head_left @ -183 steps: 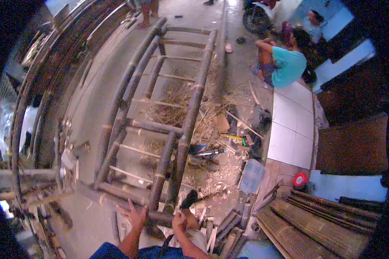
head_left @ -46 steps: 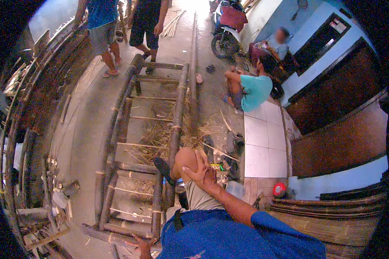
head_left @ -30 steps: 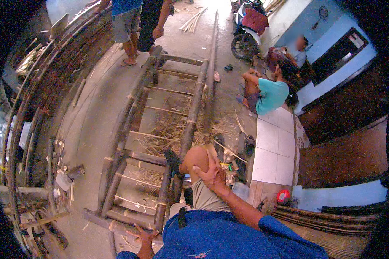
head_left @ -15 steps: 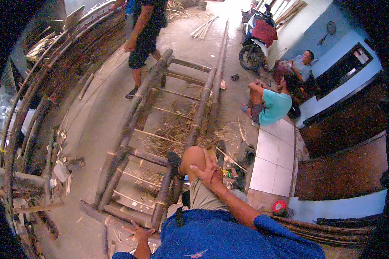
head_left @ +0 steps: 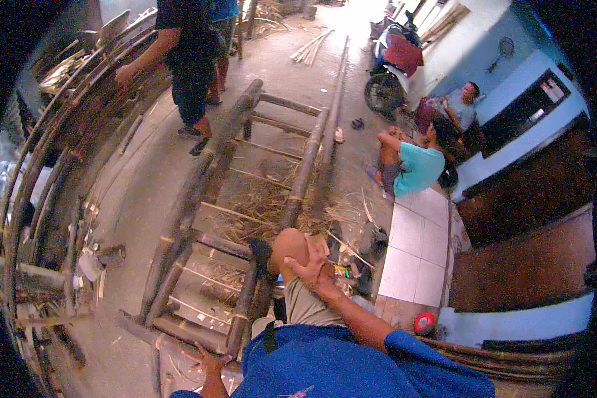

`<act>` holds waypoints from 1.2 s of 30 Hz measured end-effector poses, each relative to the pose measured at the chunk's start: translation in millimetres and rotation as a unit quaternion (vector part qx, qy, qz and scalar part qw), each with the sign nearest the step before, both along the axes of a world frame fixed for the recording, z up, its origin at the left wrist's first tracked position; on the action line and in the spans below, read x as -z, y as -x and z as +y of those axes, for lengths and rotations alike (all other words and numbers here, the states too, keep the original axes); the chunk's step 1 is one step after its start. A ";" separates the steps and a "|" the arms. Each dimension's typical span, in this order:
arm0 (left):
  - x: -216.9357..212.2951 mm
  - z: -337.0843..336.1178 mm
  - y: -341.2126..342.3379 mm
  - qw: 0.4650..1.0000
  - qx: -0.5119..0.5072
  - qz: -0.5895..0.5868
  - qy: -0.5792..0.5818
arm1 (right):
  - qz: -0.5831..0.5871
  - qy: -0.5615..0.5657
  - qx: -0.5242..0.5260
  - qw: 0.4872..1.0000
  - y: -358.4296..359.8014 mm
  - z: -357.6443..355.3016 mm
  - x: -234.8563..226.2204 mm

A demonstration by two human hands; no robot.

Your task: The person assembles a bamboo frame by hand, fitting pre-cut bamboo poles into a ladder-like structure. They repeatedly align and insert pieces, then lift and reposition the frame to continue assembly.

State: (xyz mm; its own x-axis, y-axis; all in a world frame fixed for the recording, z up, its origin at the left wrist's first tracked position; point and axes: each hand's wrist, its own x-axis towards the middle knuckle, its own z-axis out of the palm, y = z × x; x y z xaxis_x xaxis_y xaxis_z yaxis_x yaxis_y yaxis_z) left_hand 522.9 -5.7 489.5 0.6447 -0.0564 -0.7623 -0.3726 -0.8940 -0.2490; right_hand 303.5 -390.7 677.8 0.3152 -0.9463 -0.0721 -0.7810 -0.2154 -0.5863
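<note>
A long bamboo frame [head_left: 209,159] like a low ladder, with poles along its sides and rungs between, stretches away in front of me. My left hand [head_left: 209,363] rests with fingers spread at its near end, by the near crosspiece [head_left: 192,331]. My right hand [head_left: 312,270] lies on my bent knee [head_left: 289,247], fingers apart, holding nothing. The foot of that leg is propped against the frame's right side. Thin split strips [head_left: 232,212] cross the gap between the poles, with loose shavings [head_left: 262,199] underneath.
Curved bamboo poles [head_left: 60,99] stand along the left. A person in dark clothes [head_left: 189,66] walks beside the frame, another behind. Two people sit at right, one in a turquoise shirt [head_left: 419,166]. A motorcycle [head_left: 391,66], white tiles [head_left: 414,245] and a red round object [head_left: 424,323] are nearby.
The person in dark clothes has stepped to the left, and a second person in blue shows more behind. My view has shifted slightly; both my hands stay where they were.
</note>
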 end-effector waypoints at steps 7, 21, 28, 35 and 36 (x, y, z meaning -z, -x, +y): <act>-32.1 -14.5 2.1 0.999 -0.033 0.005 0.004 | 0.004 -0.020 0.002 1.000 0.8 -1.0 -4.6; 20.0 2.9 34.7 0.962 -0.155 -0.146 0.171 | -0.053 -0.025 -0.067 0.996 -7.4 -11.1 -7.6; 5.3 -10.4 30.2 0.972 -0.163 -0.115 0.121 | 0.012 -0.011 -0.126 0.992 -18.1 -25.3 -11.4; -21.7 -14.5 20.1 0.977 -0.179 -0.050 0.108 | -0.009 -0.011 -0.134 0.991 -33.3 -35.0 -1.7; -23.9 -15.5 19.4 0.976 -0.179 -0.051 0.111 | -0.010 -0.011 -0.136 0.991 -34.1 -34.9 -0.7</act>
State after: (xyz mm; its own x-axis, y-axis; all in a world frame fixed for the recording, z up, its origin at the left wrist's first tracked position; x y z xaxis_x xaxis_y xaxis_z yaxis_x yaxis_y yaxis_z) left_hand 503.5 -21.2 513.4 0.7249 0.0296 -0.6882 -0.0100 -0.9985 -0.0534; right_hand 337.6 -425.6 678.5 0.5590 -0.8251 -0.0824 -0.6843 -0.4029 -0.6078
